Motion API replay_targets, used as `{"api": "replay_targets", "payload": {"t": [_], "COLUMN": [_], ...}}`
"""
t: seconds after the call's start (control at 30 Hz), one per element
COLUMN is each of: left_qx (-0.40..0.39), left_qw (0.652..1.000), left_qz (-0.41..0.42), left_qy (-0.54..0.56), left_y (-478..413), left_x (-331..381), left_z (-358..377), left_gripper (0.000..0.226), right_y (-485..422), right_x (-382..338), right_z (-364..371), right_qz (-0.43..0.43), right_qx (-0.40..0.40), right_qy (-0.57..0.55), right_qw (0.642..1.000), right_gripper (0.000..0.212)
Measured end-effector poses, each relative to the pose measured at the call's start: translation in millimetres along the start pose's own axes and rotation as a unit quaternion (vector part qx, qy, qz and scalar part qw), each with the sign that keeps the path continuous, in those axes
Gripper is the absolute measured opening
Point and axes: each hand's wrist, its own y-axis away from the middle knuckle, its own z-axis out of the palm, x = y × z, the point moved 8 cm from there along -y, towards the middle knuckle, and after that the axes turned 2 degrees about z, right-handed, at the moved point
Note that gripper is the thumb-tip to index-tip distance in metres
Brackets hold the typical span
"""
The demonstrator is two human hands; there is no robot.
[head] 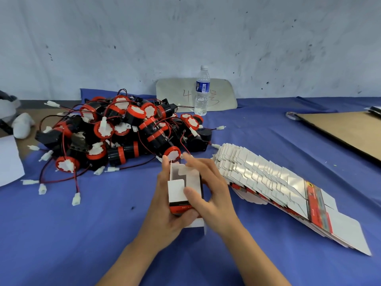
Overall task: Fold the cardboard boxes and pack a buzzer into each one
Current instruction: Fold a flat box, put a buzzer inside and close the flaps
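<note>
A small white cardboard box [178, 187] with a red and black printed band is held upright over the blue cloth, its top flaps standing open. My left hand [165, 213] grips it from the left and from below. My right hand [208, 186] curls round its right side, thumb pressed on the white front flap. Behind the box lies a heap of black and red buzzers [123, 133] with red and black wires and white plugs. A fanned stack of flat unfolded boxes [274, 182] lies to the right.
A water bottle [202, 91] stands at the back before a leaning grey board [222, 93]. A brown cardboard sheet [346, 129] lies far right with a tape roll [291, 115] beside it. White paper [9, 162] lies at the left edge. Blue cloth [82, 234] covers the table.
</note>
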Motion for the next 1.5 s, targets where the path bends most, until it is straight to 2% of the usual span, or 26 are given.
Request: {"api": "replay_targets", "payload": {"t": [0.17, 0.33, 0.5, 0.6, 0.67, 0.8, 0.97, 1.07, 1.13, 1.3, 1.43, 1.5], "left_qx": [0.004, 0.012, 0.031, 0.056, 0.062, 0.088, 0.052, 0.002, -0.011, -0.022, 0.012, 0.032], "left_qw": [1.0, 1.0, 0.998, 0.979, 0.97, 0.984, 0.989, 0.983, 0.981, 0.984, 0.978, 0.974], "left_qz": [0.004, 0.015, 0.02, 0.124, 0.175, 0.136, 0.094, 0.113, 0.124, 0.116, 0.147, 0.162], "left_qy": [-0.004, -0.014, -0.058, -0.15, -0.155, -0.071, -0.098, -0.146, -0.152, -0.134, -0.15, -0.154], "left_y": [-2, -1, -1, -4, -3, 1, -1, -3, -3, 0, -1, -2], "left_x": [-1, 0, 6, 28, 36, 27, 24, 27, 28, 23, 28, 31], "left_z": [1, -2, -4, -9, -11, -18, -11, 2, 7, 9, 5, 4], "left_gripper": [0.097, 0.096, 0.104, 0.086, 0.072, 0.077, 0.093, 0.091, 0.081, 0.067, 0.054, 0.047], "right_y": [0, -1, -2, -2, -2, -1, 0, 1, 1, 2, 4, 4], "right_x": [-5, -6, -5, -3, -2, 1, 6, 3, 6, 7, 10, 11], "right_z": [2, 7, 7, 8, 7, 5, 1, -1, -3, -5, -8, -11], "right_qz": [0.0, 0.01, 0.015, 0.023, 0.028, 0.028, 0.034, 0.033, 0.045, 0.024, 0.016, 0.012], "right_qx": [-0.02, -0.042, -0.055, -0.071, -0.072, -0.056, -0.023, -0.008, 0.003, 0.02, 0.056, 0.077], "right_qy": [0.015, -0.019, -0.038, -0.031, -0.034, -0.048, -0.026, -0.055, -0.065, -0.023, -0.088, -0.112], "right_qw": [1.0, 0.999, 0.998, 0.997, 0.996, 0.997, 0.999, 0.998, 0.997, 0.999, 0.994, 0.991], "right_gripper": [0.044, 0.037, 0.037, 0.039, 0.038, 0.022, 0.005, 0.029, 0.036, 0.035, 0.043, 0.04]}}
